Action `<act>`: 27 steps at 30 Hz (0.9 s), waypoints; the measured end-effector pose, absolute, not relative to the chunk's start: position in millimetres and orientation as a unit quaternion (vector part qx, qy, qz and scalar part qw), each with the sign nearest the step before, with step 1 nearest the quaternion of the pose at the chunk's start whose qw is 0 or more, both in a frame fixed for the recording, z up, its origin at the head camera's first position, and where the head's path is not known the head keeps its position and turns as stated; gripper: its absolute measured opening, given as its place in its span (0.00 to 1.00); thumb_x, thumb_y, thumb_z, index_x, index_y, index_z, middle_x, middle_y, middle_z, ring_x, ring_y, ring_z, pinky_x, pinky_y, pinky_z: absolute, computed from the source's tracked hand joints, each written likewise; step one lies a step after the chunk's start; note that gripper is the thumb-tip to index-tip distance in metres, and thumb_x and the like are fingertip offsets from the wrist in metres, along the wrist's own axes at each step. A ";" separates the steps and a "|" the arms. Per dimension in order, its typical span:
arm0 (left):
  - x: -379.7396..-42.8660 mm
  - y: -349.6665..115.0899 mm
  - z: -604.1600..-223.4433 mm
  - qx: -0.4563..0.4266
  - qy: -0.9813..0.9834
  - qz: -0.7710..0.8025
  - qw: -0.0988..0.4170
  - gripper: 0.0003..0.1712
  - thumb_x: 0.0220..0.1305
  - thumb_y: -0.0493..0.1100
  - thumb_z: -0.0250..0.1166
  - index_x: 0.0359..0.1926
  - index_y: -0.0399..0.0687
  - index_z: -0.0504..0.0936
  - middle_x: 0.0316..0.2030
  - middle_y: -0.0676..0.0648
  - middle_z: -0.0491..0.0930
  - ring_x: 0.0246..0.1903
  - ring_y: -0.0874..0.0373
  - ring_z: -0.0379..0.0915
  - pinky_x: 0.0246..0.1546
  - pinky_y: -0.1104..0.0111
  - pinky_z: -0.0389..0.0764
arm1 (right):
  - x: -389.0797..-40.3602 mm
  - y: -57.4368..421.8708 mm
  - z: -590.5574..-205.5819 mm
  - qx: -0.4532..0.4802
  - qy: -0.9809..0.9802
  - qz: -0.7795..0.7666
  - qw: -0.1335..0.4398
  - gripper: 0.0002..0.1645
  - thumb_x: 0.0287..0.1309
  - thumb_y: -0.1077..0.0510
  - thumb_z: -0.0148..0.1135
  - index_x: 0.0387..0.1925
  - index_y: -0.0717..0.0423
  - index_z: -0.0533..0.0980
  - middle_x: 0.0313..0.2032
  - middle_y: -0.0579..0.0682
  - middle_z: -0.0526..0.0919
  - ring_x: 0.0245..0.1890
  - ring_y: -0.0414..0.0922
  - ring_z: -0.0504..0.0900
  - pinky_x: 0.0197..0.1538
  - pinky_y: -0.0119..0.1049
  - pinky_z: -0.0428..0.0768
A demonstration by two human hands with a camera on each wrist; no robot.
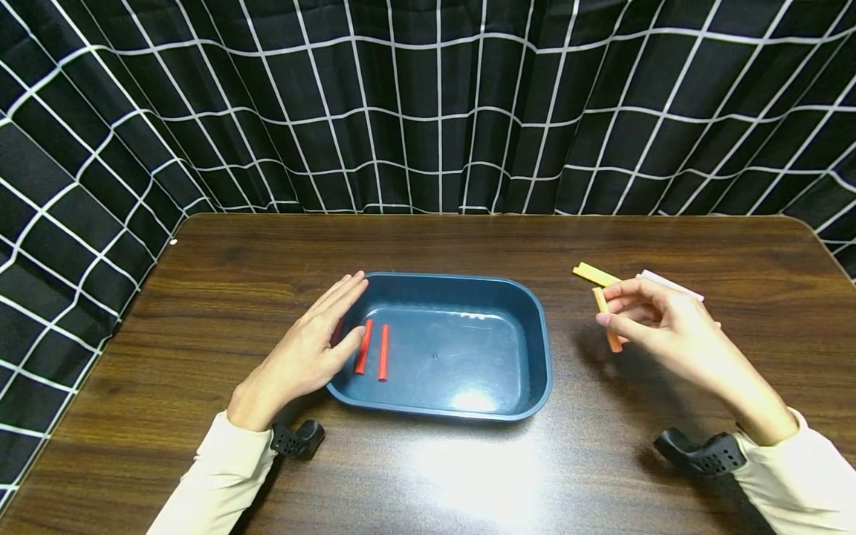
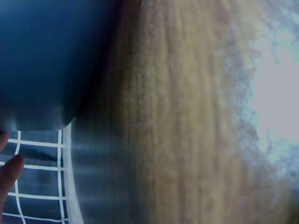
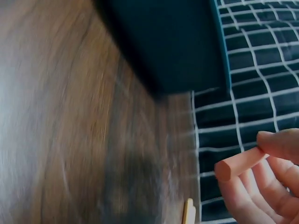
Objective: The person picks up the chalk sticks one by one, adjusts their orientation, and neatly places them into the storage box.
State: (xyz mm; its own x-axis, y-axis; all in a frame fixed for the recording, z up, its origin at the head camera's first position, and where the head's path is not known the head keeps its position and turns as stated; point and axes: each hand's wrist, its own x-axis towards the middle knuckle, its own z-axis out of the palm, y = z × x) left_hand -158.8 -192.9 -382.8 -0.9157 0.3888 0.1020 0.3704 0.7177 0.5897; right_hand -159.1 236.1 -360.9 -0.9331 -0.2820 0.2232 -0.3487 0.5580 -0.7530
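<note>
A blue plastic tub (image 1: pixel 441 414) stands mid-table, with a red chalk stick (image 1: pixel 383 353) and another red chalk stick (image 1: pixel 363 348) lying side by side near its left end. My left hand (image 1: pixel 304 353) rests at the tub's left rim, fingers straight along it and thumb reaching over the inside. To the right of the tub, my right hand (image 1: pixel 658 327) pinches an orange chalk stick (image 3: pixel 240 163) between thumb and fingers, above the table. Just behind that hand lie yellow chalk (image 1: pixel 595 273) and pale pink chalk (image 1: pixel 669 284), partly covered by it.
The brown wooden table (image 1: pixel 221 297) ends at a black curtain (image 1: pixel 414 111) with a white grid, which also hangs along the left side. A small white bit (image 1: pixel 173 241) sits by the table's left edge. Black wrist straps (image 1: pixel 709 455) are worn at both cuffs.
</note>
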 end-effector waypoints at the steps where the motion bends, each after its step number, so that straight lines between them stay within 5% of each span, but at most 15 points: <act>1: -158.8 -192.8 -382.7 0.205 0.926 0.316 0.014 0.37 0.70 0.43 0.60 0.76 0.47 0.58 0.78 0.49 0.53 0.79 0.53 0.44 0.77 0.51 0.51 | -158.6 234.2 -359.8 0.179 -0.878 0.443 0.036 0.15 0.56 0.70 0.67 0.46 0.64 0.76 0.28 0.38 0.84 0.25 0.32 0.84 0.31 0.20 0.77; 11: -158.9 -193.4 -382.6 0.212 0.926 0.313 0.011 0.37 0.70 0.43 0.60 0.76 0.45 0.58 0.77 0.48 0.54 0.78 0.51 0.45 0.77 0.51 0.51 | -155.1 220.3 -349.8 0.179 -0.850 0.495 0.002 0.13 0.62 0.69 0.62 0.48 0.60 0.73 0.23 0.45 0.85 0.27 0.35 0.85 0.35 0.23 0.81; 17: -160.5 -194.3 -384.0 0.217 0.924 0.313 0.013 0.37 0.70 0.43 0.59 0.76 0.44 0.58 0.77 0.45 0.54 0.78 0.49 0.44 0.77 0.50 0.51 | -156.0 210.4 -344.1 0.173 -0.851 0.496 -0.012 0.15 0.63 0.67 0.62 0.51 0.65 0.72 0.24 0.44 0.85 0.29 0.33 0.85 0.36 0.23 0.82; 27: -159.5 -193.7 -382.2 0.213 0.927 0.308 0.015 0.37 0.70 0.43 0.60 0.76 0.44 0.58 0.78 0.48 0.54 0.79 0.51 0.44 0.77 0.51 0.51 | -152.9 190.6 -336.2 0.156 -0.857 0.490 -0.036 0.19 0.64 0.61 0.64 0.54 0.64 0.74 0.37 0.41 0.85 0.35 0.31 0.87 0.38 0.28 0.86</act>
State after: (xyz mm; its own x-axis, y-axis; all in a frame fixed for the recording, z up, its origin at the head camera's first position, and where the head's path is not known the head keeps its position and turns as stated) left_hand -159.5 -193.7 -382.2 -0.9085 0.4049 0.1037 0.3865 0.7194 0.5771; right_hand -152.9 190.6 -336.2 -0.9488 -0.3025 0.0914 -0.2322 0.4712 -0.8509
